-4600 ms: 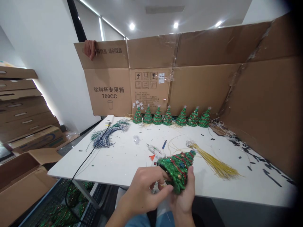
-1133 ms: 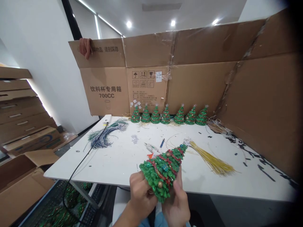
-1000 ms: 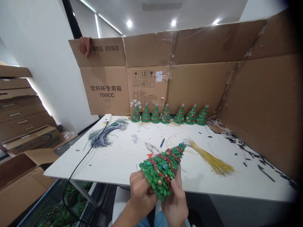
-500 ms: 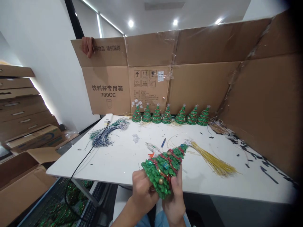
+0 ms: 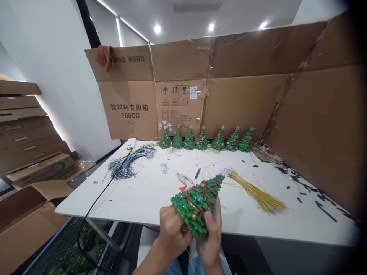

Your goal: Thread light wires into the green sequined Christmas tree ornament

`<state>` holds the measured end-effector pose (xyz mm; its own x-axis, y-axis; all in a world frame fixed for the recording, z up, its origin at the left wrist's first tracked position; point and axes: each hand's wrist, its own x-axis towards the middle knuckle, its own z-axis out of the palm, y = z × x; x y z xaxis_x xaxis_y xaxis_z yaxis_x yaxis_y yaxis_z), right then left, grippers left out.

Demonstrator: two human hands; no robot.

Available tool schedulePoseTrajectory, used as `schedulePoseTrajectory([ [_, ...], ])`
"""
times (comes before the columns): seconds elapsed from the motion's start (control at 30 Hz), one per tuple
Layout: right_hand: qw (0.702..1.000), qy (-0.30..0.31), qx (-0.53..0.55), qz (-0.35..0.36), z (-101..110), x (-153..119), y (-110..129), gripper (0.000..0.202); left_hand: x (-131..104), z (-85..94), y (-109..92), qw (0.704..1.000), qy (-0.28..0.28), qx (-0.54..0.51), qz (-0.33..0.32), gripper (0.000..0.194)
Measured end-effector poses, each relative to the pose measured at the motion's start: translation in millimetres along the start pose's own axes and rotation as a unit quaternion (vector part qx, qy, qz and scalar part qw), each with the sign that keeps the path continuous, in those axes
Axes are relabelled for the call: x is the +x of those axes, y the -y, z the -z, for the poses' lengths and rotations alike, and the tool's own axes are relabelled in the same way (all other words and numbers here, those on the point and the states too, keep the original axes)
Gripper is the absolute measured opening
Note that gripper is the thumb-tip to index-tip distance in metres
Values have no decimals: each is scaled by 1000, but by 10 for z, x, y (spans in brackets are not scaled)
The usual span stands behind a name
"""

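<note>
A green Christmas tree figure (image 5: 197, 204) with red garland and gold and blue balls is tilted over the table's front edge, its tip toward the upper right. My right hand (image 5: 210, 236) is wrapped round its side, thumb on the front. My left hand (image 5: 173, 229) is closed at the tree's base; its fingertips are partly hidden, and what they pinch cannot be made out. A thin pale strand hangs below, between the hands. Beyond the tip lies a bundle of yellow wires (image 5: 258, 193). Behind the tree are a blue-capped tool (image 5: 197, 173) and a whitish pen-like tool (image 5: 183, 178).
Several finished-looking trees (image 5: 201, 139) stand along the cardboard wall (image 5: 243, 107). A bundle of green and blue wires (image 5: 126, 162) and a black cable lie on the white table (image 5: 137, 202) at left. Black scraps (image 5: 318, 194) litter the right side. A crate (image 5: 69, 248) holds more trees below left.
The tree has shifted slightly left in my hands, and my right thumb sits a little higher on it. A pale strand now shows below the hands.
</note>
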<state>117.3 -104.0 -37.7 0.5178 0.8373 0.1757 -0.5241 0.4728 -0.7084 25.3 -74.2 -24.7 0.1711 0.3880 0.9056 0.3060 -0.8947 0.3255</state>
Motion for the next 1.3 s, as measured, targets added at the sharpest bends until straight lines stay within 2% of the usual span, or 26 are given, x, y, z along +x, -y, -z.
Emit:
schedulePoseTrajectory([
  [0.23,999,-27,13,-18,-92,-5,76,62,-2,-21,16,999,11,18,-27,28],
  [0.43,998,-29,46,-28,-110,0,69,62,-7,-38,47,1000,22,16,-12,29],
  [0.67,991,-78,70,-79,-16,-21,-2,66,-29,-64,58,1000,14,24,-13,28],
  [0.8,993,-78,57,-71,0,-10,1,65,-24,-76,30,999,7,21,-26,29],
  [0.87,994,-68,56,-66,-14,-7,7,67,-25,-85,-6,1000,-4,23,-11,30],
  [1.07,997,-56,38,-48,-58,-45,-8,66,-65,-128,-135,995,-42,-15,87,29],
  [1.17,997,-49,26,-44,-88,-69,1,65,-77,-146,-166,993,-44,-37,99,28],
  [1.3,993,-74,76,-54,-126,-73,34,66,-51,-151,-174,993,-44,-52,95,28],
])
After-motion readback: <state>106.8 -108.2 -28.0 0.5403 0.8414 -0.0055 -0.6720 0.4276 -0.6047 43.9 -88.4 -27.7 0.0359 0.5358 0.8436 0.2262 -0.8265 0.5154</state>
